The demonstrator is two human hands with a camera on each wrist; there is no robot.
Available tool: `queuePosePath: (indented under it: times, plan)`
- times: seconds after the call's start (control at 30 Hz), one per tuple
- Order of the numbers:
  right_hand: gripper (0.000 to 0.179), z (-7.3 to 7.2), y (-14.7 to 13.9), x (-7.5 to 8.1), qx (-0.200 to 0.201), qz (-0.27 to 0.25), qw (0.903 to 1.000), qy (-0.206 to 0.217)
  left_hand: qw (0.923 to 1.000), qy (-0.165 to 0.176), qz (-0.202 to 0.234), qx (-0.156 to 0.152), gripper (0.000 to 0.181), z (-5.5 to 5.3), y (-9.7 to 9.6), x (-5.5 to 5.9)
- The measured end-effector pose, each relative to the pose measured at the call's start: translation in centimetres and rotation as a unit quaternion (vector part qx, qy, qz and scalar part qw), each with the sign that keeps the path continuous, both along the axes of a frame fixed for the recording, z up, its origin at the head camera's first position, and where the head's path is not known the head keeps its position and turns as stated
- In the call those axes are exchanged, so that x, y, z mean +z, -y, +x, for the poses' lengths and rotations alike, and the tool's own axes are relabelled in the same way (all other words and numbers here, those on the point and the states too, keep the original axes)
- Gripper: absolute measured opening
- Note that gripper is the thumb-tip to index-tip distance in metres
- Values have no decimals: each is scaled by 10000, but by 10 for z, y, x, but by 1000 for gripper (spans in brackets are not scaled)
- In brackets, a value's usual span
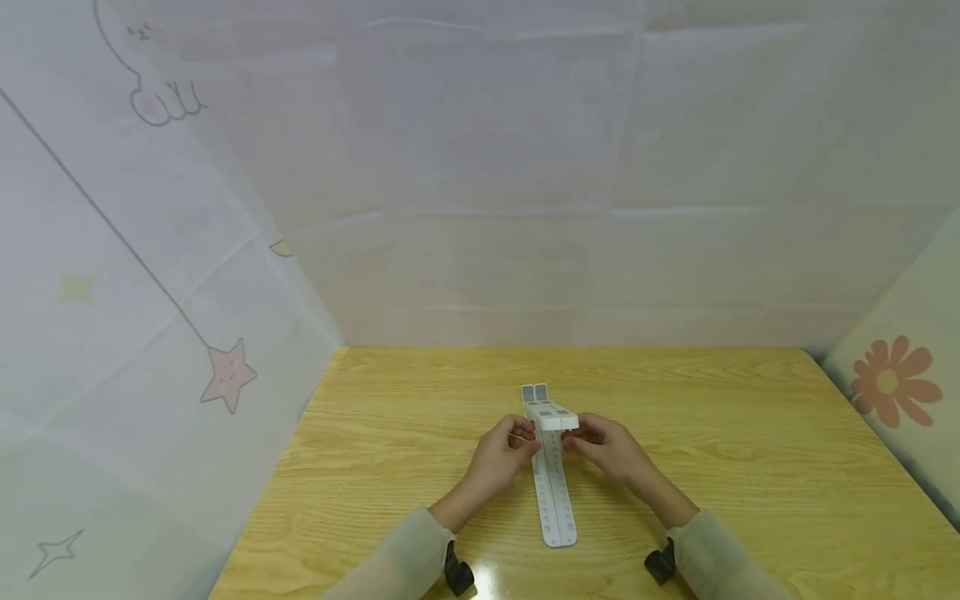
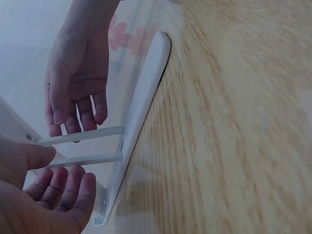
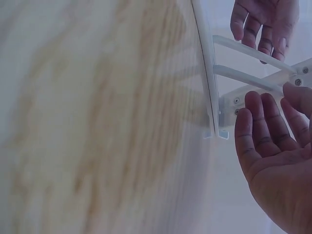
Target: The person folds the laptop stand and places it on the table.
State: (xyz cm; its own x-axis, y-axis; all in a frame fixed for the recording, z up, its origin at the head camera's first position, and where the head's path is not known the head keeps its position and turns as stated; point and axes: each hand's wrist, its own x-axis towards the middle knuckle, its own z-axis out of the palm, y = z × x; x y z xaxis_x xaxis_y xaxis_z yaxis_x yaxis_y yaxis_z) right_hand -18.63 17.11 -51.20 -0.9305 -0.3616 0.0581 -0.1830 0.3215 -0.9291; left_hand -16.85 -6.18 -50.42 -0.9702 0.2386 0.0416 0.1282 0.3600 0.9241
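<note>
A white folding stand point(image 1: 557, 508) stands on the wooden table, its long flat base lying lengthwise with rows of small slots. Over the base slopes a raised top plate point(image 1: 551, 412) with grey pads and upturned lips at its far end. Two thin struts point(image 2: 97, 159) join plate and base. My left hand point(image 1: 498, 454) holds the stand from the left, thumb at one strut near the plate and fingers curled beneath. From the other side my right hand point(image 1: 611, 450) holds it likewise, thumb against the nearer strut point(image 3: 248, 80) in the right wrist view.
The wooden table point(image 1: 405, 400) runs back to a pale cloth wall point(image 1: 487, 167). More printed cloth hangs at both sides, with a pink star point(image 1: 228, 375) on the left and a flower point(image 1: 892, 382) on the right. Black wrist mounts point(image 1: 457, 573) sit at the sleeves.
</note>
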Motion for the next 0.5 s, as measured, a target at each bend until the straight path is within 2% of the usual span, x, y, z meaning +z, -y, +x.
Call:
queuePosePath:
  times: [0.2,0.27,0.5]
  plan:
    - [21,-3,5,-3,-252,255,9993,126,9997,1,-223,68,25,-4,-2,-1]
    - [23,-5,6,-3,-229,324,9991,140,9995,-4,-297,66,24,-4,-2,-2]
    - [23,-6,10,-2,-220,255,9991,251,9981,-318,-513,-138,18,-9,-1,-3]
